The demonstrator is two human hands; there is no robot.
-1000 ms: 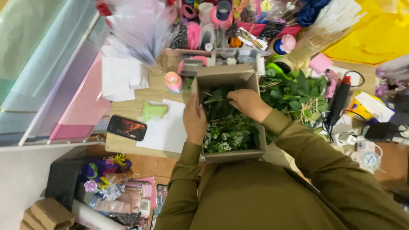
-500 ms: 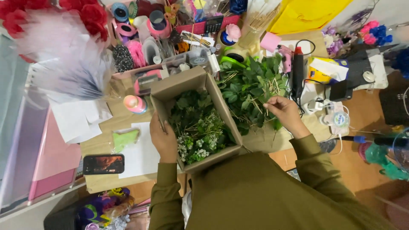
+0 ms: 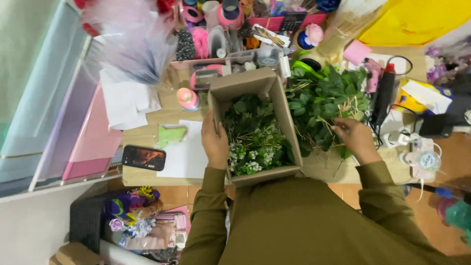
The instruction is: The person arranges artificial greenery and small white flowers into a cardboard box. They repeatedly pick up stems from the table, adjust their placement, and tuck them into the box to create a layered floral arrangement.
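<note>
I see the left hand (image 3: 215, 145) gripping the left wall of the cardboard box (image 3: 274, 100), fingers curled over its rim. The box sits on the wooden table (image 3: 147, 130) right in front of me, filled with green leaves and small white flowers (image 3: 248, 159). The right hand (image 3: 357, 139) rests on the pile of leafy stems (image 3: 324, 98) just beside the box, fingers closed loosely around thin stems. A phone (image 3: 143, 157) lies to the left, beside a white sheet of paper (image 3: 184, 157).
</note>
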